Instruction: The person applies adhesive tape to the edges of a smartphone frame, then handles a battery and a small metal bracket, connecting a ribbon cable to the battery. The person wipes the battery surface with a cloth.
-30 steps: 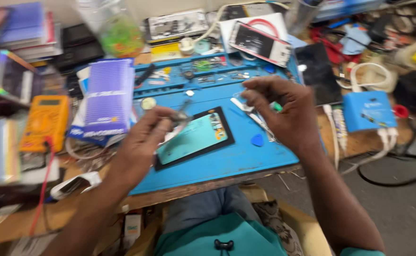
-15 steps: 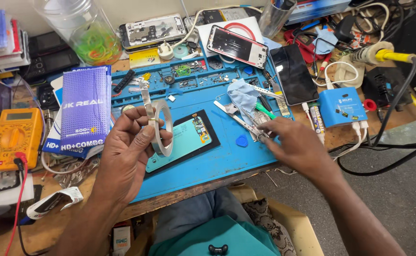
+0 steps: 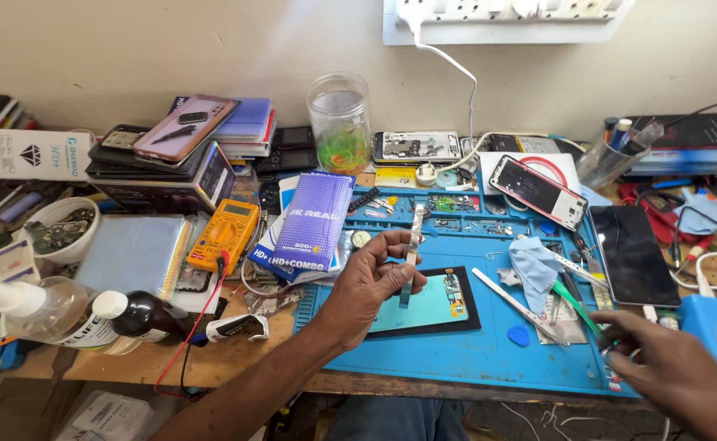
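The left hand (image 3: 370, 282) is raised above the blue rubber mat (image 3: 472, 351), which has a smooth, matte top and small moulded compartments along its far edge. Its fingers (image 3: 399, 282) are pressed together with the thumb and pinch a tape roll (image 3: 411, 253), a thin ring of clear, glossy tape. The ring is seen nearly edge-on, so it looks like a narrow upright strip; its long side runs from near to far, and its flat faces turn left and right. It hangs over the far left part of a phone screen (image 3: 423, 304), a flat glass rectangle with a black frame and a teal face, which lies on the mat with its long axis from left to right, slightly tilted.

The right hand (image 3: 668, 371) rests low at the near right corner of the mat. Its fingers are curled around the end of green-handled tweezers (image 3: 579, 306), slim and pointed, with the tip directed far and left. I cannot tell how firmly they are gripped.

Just beside the screen lie a white plastic stick (image 3: 509, 304), a crumpled light-blue cloth (image 3: 534, 269) and a small blue pick (image 3: 519, 335). A yellow multimeter (image 3: 224, 233) sits on the wooden surface (image 3: 236, 355) at the left.
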`<state>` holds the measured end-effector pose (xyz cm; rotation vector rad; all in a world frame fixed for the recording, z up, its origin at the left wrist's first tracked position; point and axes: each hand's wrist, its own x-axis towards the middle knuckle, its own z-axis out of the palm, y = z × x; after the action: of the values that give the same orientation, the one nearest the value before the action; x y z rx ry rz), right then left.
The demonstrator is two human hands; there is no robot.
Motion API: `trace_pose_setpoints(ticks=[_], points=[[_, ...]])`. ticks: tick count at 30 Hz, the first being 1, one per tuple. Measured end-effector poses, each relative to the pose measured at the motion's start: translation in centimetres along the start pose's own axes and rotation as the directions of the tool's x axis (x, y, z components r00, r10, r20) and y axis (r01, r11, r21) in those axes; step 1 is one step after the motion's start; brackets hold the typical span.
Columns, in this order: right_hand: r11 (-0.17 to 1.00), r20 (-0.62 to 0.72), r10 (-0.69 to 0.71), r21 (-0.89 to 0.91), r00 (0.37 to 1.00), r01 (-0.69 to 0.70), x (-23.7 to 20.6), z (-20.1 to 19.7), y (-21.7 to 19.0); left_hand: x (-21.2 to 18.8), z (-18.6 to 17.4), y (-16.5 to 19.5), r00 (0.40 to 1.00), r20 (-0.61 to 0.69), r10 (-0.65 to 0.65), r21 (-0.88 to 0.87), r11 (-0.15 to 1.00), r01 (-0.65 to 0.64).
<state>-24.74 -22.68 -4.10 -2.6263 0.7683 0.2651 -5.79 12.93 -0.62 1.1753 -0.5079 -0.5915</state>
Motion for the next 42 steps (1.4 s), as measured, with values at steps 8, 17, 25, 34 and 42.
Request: trace_pose_setpoints(ticks=[8,17,25,34,42], points=[[0.815,-0.144,-0.522,0.206,0.841,0.541,-2.1,-1.0,-6.9,-0.1,-0.6,-0.8,0.987,0.161,0.020,-0.026,1.000,-0.016],[0.462,-0.069,-0.884,0.007,0.462,0.887,-1.5,-4.6,-15.8,-1.2,-0.4,-0.6,0.967,0.244,-0.071,0.043,0.997,0.062],[0.655,0.076,-0.755,0.122,0.651,0.746,-2.7,-5.5,-17.8,-1.3,-0.4,-0.1,0.961,0.259,-0.098,0.134,0.989,0.065],[0.620,0.097,-0.785,0.098,0.612,0.779,-2.4,-4.9,-17.4,-1.6,0.2,0.1,0.933,0.346,-0.102,0.188,0.981,0.037],[0.626,0.100,-0.775,0.253,0.624,0.737,-1.9,-4.1,-16.5,-1.8,0.7,0.6,0.934,0.341,-0.107,0.244,0.970,0.022]])
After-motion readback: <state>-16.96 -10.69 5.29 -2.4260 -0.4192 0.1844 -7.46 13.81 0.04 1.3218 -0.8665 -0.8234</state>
